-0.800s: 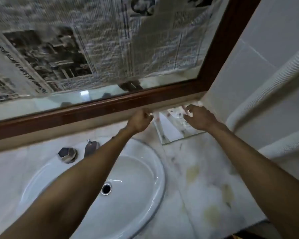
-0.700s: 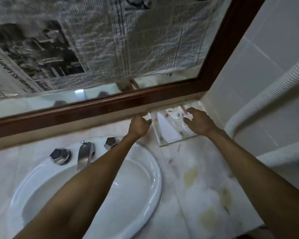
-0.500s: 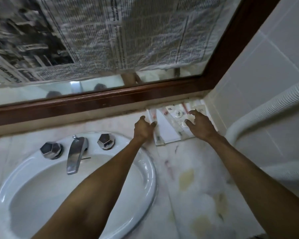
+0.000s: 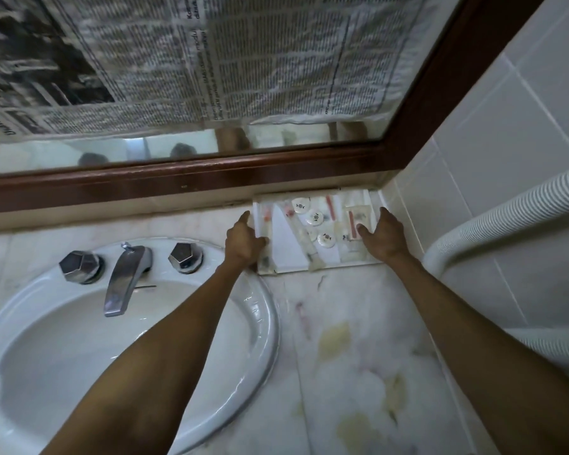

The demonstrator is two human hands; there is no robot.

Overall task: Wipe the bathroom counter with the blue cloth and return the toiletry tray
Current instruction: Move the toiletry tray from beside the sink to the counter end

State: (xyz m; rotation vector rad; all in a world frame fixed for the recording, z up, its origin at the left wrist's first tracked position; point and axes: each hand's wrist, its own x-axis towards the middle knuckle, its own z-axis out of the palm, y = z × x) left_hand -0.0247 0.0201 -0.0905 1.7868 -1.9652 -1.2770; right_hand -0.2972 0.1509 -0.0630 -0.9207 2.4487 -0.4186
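A clear toiletry tray (image 4: 293,261) lies flat on the marble counter (image 4: 358,339) in the back right corner, against the mirror frame and the tiled wall. It holds several small round white packets and wrapped items. My left hand (image 4: 243,243) grips the tray's left edge, thumb over the rim. My right hand (image 4: 383,236) rests on the tray's right side, fingers spread over the edge. No blue cloth is in view.
A white oval sink (image 4: 112,349) with a chrome spout (image 4: 125,277) and two faceted knobs fills the left. The wood-framed mirror (image 4: 211,172) carries taped newspaper. A white ribbed hose (image 4: 506,218) runs along the right wall. The counter shows yellowish stains.
The tray has gone back and right into the corner with both hands on it, and now lies flat. The view has tipped down, showing more of the sink and taps.
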